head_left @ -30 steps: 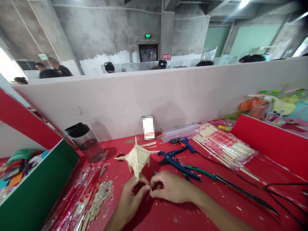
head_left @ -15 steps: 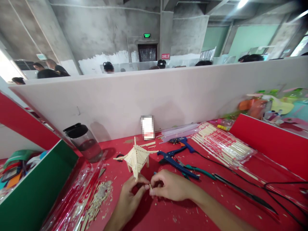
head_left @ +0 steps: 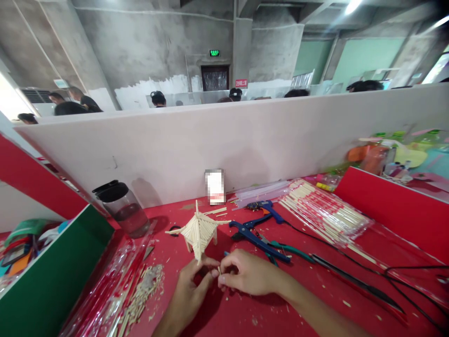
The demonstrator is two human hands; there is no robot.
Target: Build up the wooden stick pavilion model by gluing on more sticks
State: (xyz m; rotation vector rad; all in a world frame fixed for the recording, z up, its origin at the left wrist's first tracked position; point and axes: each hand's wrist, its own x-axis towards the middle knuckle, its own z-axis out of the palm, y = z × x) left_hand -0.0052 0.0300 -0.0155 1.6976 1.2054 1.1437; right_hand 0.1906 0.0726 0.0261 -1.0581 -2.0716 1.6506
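A small pavilion of pale wooden sticks (head_left: 198, 230) with a pointed roof stands on the red tabletop (head_left: 259, 311). Just in front of it, my left hand (head_left: 192, 283) and my right hand (head_left: 247, 272) meet fingertip to fingertip. Between the thumb and fingers of my right hand is a short wooden piece (head_left: 219, 270), pinched. The fingertips of my left hand are closed against the same piece; its full shape is hidden by the fingers.
Blue cutters (head_left: 261, 242), a blue glue gun (head_left: 270, 209) with a black cable and bagged sticks (head_left: 326, 206) lie right. A bottle (head_left: 124, 210), stick scraps (head_left: 142, 290) and a green divider (head_left: 52, 276) stand or lie left. A phone (head_left: 215, 186) leans on the white partition (head_left: 168, 154).
The fingers of both hands have shifted very slightly around the small wooden piece. The pavilion and tools have stayed in place.
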